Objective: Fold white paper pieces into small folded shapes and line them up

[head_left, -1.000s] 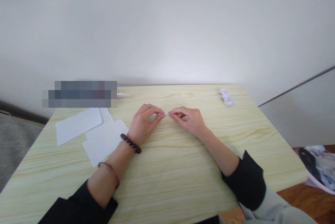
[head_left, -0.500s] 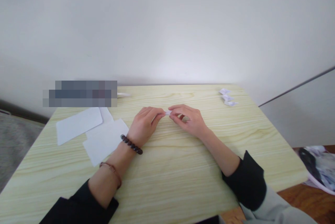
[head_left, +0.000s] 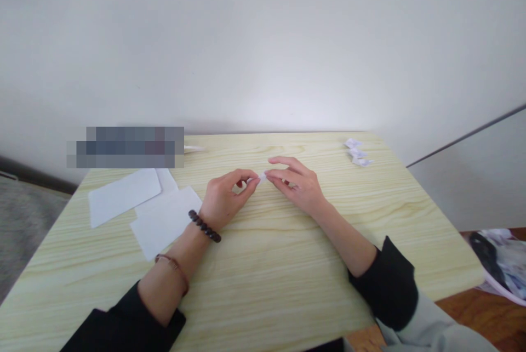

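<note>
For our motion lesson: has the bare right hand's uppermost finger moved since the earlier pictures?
Yes: that finger of the right hand is now closer to the pale wood-grained table's back edge.

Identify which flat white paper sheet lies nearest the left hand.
The front sheet, its right corner beside the beaded bracelet; the rounded-corner sheet and the sheet partly beneath it lie farther from the left hand.

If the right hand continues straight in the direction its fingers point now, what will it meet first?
Likely the small white paper that the right hand seems to touch, then the left hand beyond it; depth is unclear.
</note>
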The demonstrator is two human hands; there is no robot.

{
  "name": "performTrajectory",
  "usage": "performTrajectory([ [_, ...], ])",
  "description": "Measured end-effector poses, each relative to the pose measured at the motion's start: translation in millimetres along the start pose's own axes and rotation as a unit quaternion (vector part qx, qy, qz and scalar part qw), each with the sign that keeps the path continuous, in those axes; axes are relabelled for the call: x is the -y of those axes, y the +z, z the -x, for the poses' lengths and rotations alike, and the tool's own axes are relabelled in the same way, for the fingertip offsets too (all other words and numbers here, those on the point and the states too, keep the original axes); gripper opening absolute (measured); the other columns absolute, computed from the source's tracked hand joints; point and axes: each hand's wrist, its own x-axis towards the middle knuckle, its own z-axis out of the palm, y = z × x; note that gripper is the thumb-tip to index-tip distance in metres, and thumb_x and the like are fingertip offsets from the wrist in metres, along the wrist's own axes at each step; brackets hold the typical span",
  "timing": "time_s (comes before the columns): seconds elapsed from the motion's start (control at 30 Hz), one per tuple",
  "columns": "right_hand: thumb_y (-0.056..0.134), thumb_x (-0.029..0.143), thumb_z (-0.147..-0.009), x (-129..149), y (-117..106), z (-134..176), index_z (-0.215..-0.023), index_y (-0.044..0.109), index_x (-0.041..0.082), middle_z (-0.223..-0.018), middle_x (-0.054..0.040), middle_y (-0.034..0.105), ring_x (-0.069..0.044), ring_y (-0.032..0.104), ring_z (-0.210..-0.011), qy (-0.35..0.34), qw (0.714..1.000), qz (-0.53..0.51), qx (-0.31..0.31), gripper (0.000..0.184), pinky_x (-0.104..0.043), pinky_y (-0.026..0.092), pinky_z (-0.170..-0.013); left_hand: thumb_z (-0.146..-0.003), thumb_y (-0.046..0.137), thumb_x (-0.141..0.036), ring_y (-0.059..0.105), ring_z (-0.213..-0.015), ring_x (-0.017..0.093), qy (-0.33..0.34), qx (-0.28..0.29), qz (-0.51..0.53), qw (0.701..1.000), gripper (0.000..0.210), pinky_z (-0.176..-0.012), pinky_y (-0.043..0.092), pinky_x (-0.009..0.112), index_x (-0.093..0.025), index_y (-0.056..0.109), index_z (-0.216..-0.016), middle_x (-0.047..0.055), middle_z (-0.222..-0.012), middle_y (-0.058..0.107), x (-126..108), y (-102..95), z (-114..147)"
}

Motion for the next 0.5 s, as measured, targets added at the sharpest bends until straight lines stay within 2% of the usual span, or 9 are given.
performTrajectory([
  [0.13,0.056,0.028,-0.089,0,0,0,-0.095,0.07,0.024,-0.117,-0.0064,0.063,-0.007,0.062,-0.064,-0.01,1.0,-0.015,0.016,0.016,-0.021,0.051,-0.057,-0.086,0.057,-0.028,0.063,-0.063,0.01,0.023,0.006,-0.013,1.0,0.013,-0.057,0.049,0.019,-0.02,0.067,-0.085,-0.001,-0.075,0.071,3,1.6,1],
  [0.3,0.053,0.027,-0.091,0,-1,0,-0.092,0.068,0.021,-0.117,-0.007,0.062,-0.009,0.064,-0.072,0.001,0.998,-0.035,0.051,0.016,-0.022,0.053,-0.063,-0.089,0.054,-0.027,0.066,-0.073,0.015,0.102,0.016,-0.031,0.994,0.016,-0.07,0.052,0.027,-0.019,0.068,-0.086,0.003,-0.08,0.073,9,3.5,2],
  [0.4,0.05,0.026,-0.092,1,-1,0,-0.092,0.066,0.021,-0.114,-0.0071,0.061,-0.011,0.064,-0.078,0.007,0.997,-0.033,0.066,0.017,-0.023,0.053,-0.067,-0.09,0.053,-0.025,0.066,-0.072,0.015,0.144,0.015,-0.048,0.988,0.017,-0.073,0.05,0.029,-0.019,0.068,-0.085,0.003,-0.079,0.073,11,3.8,1],
  [0.5,0.047,0.025,-0.093,1,0,0,-0.094,0.063,0.02,-0.113,-0.0076,0.06,-0.012,0.063,-0.082,0.012,0.997,-0.032,0.076,0.017,-0.024,0.053,-0.067,-0.09,0.054,-0.023,0.066,-0.073,0.015,0.158,0.012,-0.057,0.986,0.015,-0.072,0.05,0.028,-0.018,0.067,-0.087,0.003,-0.08,0.073,11,4.1,0],
])
